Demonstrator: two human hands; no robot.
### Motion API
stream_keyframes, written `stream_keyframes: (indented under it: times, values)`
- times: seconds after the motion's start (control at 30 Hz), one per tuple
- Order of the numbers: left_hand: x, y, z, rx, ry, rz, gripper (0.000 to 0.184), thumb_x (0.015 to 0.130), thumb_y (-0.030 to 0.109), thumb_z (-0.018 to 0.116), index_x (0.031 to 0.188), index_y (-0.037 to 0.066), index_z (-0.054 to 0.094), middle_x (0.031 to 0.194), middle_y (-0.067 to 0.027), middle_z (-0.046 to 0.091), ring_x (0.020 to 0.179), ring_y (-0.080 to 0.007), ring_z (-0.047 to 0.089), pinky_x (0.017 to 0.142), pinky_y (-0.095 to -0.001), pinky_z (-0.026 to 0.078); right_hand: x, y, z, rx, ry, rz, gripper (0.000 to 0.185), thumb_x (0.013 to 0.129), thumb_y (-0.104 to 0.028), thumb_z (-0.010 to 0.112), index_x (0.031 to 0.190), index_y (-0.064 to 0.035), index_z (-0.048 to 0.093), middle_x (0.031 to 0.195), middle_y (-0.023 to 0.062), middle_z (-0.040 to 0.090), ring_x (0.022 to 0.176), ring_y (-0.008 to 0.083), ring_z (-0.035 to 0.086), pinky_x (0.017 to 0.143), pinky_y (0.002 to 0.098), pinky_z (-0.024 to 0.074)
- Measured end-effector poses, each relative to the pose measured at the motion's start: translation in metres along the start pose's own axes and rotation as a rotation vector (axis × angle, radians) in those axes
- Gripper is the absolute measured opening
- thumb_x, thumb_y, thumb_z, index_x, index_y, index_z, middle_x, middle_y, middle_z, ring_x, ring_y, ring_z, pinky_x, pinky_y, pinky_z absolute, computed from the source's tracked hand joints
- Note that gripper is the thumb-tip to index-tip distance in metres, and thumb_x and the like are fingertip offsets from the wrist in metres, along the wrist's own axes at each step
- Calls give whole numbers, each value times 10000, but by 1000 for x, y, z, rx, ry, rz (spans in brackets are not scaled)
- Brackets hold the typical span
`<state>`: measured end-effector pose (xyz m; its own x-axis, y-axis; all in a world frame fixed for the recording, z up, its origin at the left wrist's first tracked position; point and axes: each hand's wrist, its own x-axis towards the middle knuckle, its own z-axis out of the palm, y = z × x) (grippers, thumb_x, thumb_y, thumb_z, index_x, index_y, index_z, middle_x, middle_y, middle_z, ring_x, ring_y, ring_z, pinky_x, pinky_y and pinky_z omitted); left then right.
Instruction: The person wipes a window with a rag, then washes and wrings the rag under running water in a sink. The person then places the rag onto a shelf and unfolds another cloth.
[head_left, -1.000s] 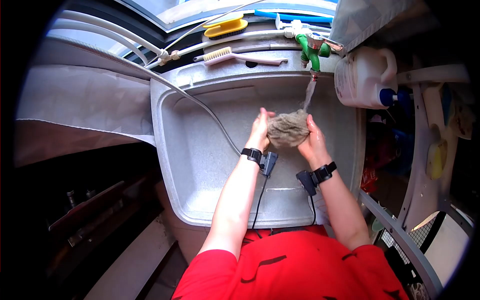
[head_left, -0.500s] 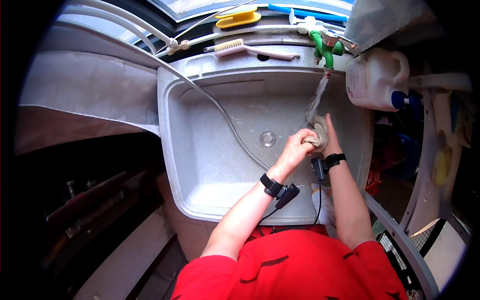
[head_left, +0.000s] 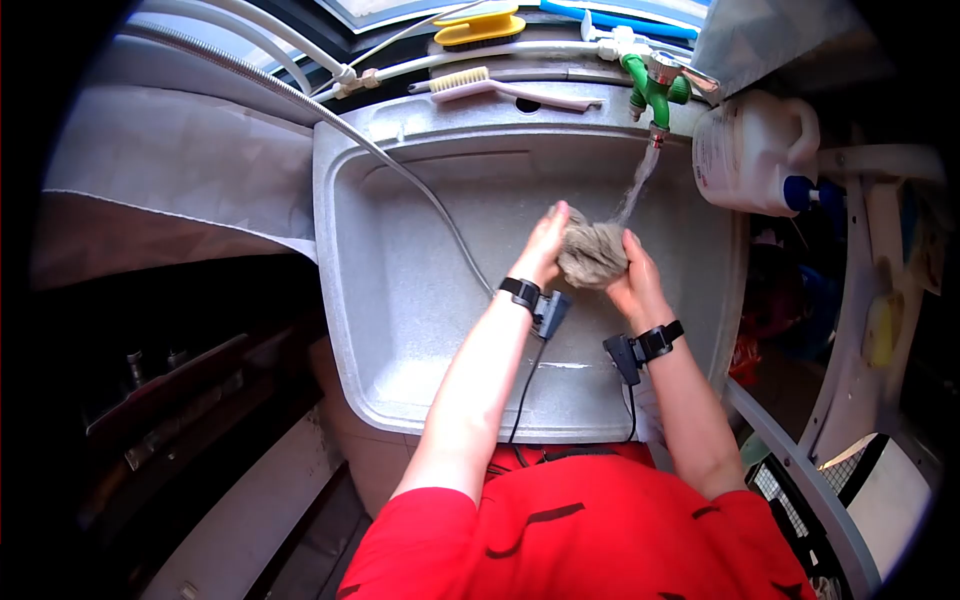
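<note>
A: Where's the cloth?
B: Bunched grey-brown cloth (head_left: 593, 253), over the sink (head_left: 390, 290), right of its middle. Left hand (head_left: 540, 248) on its left side, right hand (head_left: 640, 280) on its right.
A: Grip?
B: Narrow, cloth held between both hands. Some fingers hidden from me.
A: Water on?
B: Yep. Green tap (head_left: 656, 95) at the far right, stream (head_left: 638, 185) reaching the cloth's far right edge.
A: Rim?
B: Pale pink brush (head_left: 490, 88) on the far rim, cream bristles at its left end. Yellow brush (head_left: 480, 27) farther back, past a white pipe (head_left: 450, 63). Metal hose (head_left: 410, 185) in from far left, running down into the sink.
A: Rest of the room?
B: Window (head_left: 380, 10) at the far side. Grey sheet (head_left: 180, 160) left of the sink. White jug (head_left: 745, 155), blue cap, by the far right corner. Metal rail (head_left: 800, 470) near right. Near left's mostly dark, pale panel (head_left: 250, 510) low down.
</note>
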<state>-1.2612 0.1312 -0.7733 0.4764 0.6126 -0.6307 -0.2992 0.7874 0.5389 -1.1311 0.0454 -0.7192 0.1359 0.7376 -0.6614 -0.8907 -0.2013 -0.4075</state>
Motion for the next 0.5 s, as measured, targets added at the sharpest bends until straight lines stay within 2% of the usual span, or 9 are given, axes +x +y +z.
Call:
stream_keyframes:
  times: [0.1,0.17,0.23,0.27,0.3,0.37,0.43,0.47,0.5]
  values:
    - [-11,20,-18,180,194,102,585,943,513,474,1332,81,417,1247,-155,542,1096,-285,580,884,-416,509,13,-15,-18,-263,-52,-200,322,958,-199,524,1247,-60,498,1182,87,583,1116,232,553,948,455,447]
    - [0,6,-36,252,225,139,578,949,459,499,1415,160,333,1364,-164,442,1202,-315,498,954,-428,460,20,-21,-32,-323,129,-170,429,947,-234,545,1334,-84,440,1249,71,542,1186,233,501,970,490,411]
    - [19,-24,-49,914,372,388,582,923,350,558,1428,169,333,1421,-183,365,1293,-319,396,1028,-424,386,21,-18,-32,-373,270,-63,453,948,-260,544,1355,-102,425,1261,69,533,1202,250,479,981,505,398]
    - [9,-29,-33,918,334,270,569,855,228,609,1385,164,413,1387,-189,389,1295,-326,375,1064,-409,334,20,-15,-32,-421,414,48,477,949,-287,543,1375,-120,409,1273,67,524,1219,268,457,992,520,385]
    - [9,-39,-26,947,262,359,519,795,142,625,1301,144,507,1329,-179,425,1241,-325,417,1041,-394,357,18,-13,-31,-424,417,51,477,949,-287,543,1375,-120,409,1273,67,524,1219,268,457,992,520,385]
    - [1,-47,2,611,31,220,413,749,26,568,1159,71,585,1156,-113,528,1076,-213,533,914,-306,450,16,-10,-24,-480,451,26,527,927,-396,562,1349,-113,421,1227,77,545,1143,267,525,944,491,449]
    - [-36,-34,37,692,-229,280,359,759,10,570,1113,53,612,1136,-65,541,1049,-167,540,886,-274,453,35,-13,-53,-299,165,-41,555,903,-471,564,1321,-122,455,1205,72,545,1098,224,552,886,410,491]
    - [-54,-30,47,542,-332,216,353,767,23,575,1117,55,614,1134,-70,541,1071,-166,530,925,-274,430,40,-22,-68,-229,72,126,493,902,-484,561,1200,-93,529,1099,86,592,977,225,607,791,357,529]
    - [-68,-26,54,599,-366,256,313,813,96,590,1122,48,609,1165,-74,533,1109,-187,517,965,-299,405,27,-27,-50,-215,129,96,404,926,-430,545,1100,-66,564,1018,93,616,906,227,624,753,375,529]
